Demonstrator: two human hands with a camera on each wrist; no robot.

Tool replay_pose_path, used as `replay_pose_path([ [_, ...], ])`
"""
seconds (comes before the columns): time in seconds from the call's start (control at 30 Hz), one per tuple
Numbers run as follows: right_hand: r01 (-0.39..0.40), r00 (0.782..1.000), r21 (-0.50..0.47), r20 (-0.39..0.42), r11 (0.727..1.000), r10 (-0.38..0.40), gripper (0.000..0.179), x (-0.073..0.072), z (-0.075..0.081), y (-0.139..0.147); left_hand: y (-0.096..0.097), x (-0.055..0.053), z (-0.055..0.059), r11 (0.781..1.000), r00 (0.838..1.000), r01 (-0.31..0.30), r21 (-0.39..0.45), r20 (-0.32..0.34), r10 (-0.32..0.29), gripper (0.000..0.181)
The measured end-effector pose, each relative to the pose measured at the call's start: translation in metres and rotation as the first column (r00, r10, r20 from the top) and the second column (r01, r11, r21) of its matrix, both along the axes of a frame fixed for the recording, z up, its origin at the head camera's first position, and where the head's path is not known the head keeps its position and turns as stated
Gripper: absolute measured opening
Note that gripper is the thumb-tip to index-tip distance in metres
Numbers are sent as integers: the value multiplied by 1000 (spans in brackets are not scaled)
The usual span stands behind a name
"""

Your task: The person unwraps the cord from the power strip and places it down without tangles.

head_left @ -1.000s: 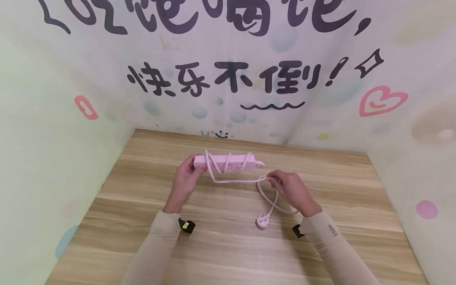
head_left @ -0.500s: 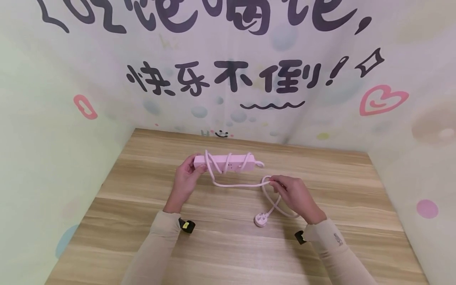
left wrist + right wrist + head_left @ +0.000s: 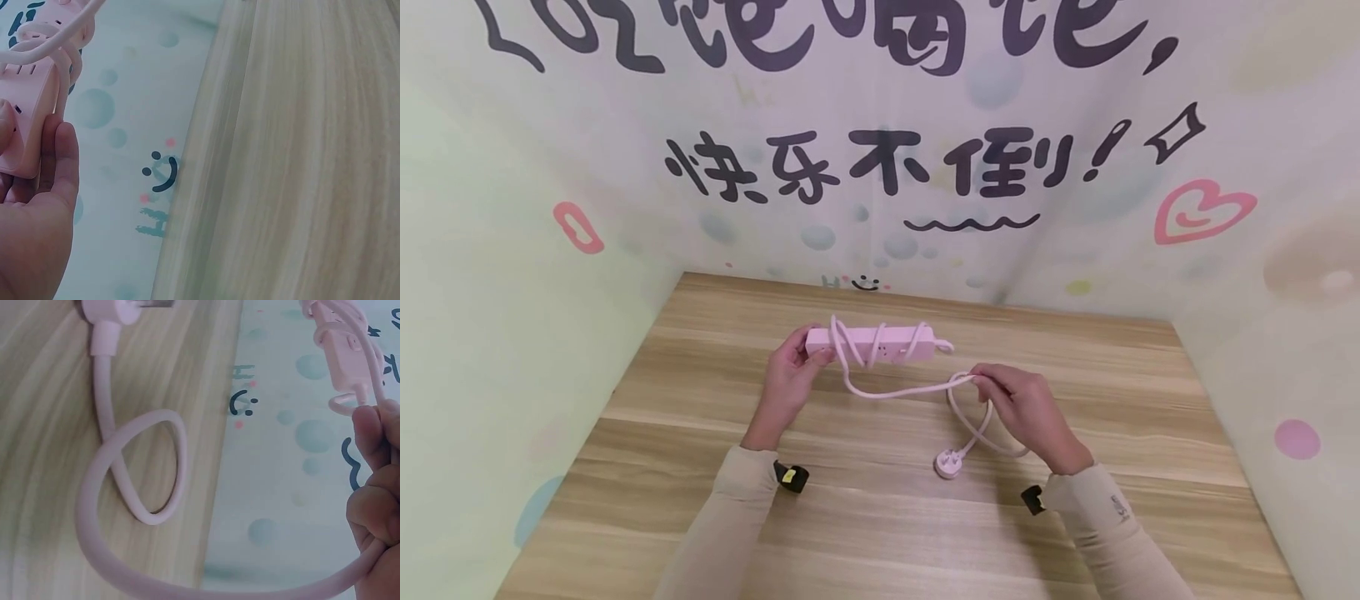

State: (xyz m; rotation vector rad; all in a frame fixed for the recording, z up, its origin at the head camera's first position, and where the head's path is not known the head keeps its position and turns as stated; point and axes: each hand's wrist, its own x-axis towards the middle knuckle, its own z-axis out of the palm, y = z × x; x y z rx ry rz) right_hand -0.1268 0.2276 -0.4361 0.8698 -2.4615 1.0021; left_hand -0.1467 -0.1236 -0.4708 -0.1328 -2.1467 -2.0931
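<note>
A pink power strip [image 3: 895, 343] is held up above the table by my left hand [image 3: 792, 367], which grips its left end, thumb on the socket face. Several turns of its pink cord [image 3: 895, 395] wrap around the body. From the left end the cord sags across to my right hand [image 3: 1026, 408], whose thumb and fingers pinch it. Past that hand the cord [image 3: 175, 590] hangs in a loop, seen large in the right wrist view. The plug [image 3: 948, 463] is at the cord's end, prongs showing, below and left of the right hand.
A wood-grain table [image 3: 865, 533] lies beneath both hands. Behind it rises a white printed wall covering [image 3: 820, 92], with more pale walls at left and right. Small black wrist cameras [image 3: 793, 477] sit at both sleeves.
My right hand has moved slightly right and down with the cord, and the span between the hands now sags more. The plug has shifted slightly left. My left hand stays nearly still.
</note>
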Motion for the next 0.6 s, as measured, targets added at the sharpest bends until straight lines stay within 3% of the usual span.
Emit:
replay_pose_path([
  [0.3, 4, 996, -48, -85, 999, -8, 17, -8, 21, -2, -2, 3, 5, 1000, 1000, 2, -11, -13, -2, 37],
  [0.6, 2, 991, -99, -133, 995, -16, 15, -15, 36, -8, 0, 4, 2, 1000, 1000, -6, 3, -18, 6, 36],
])
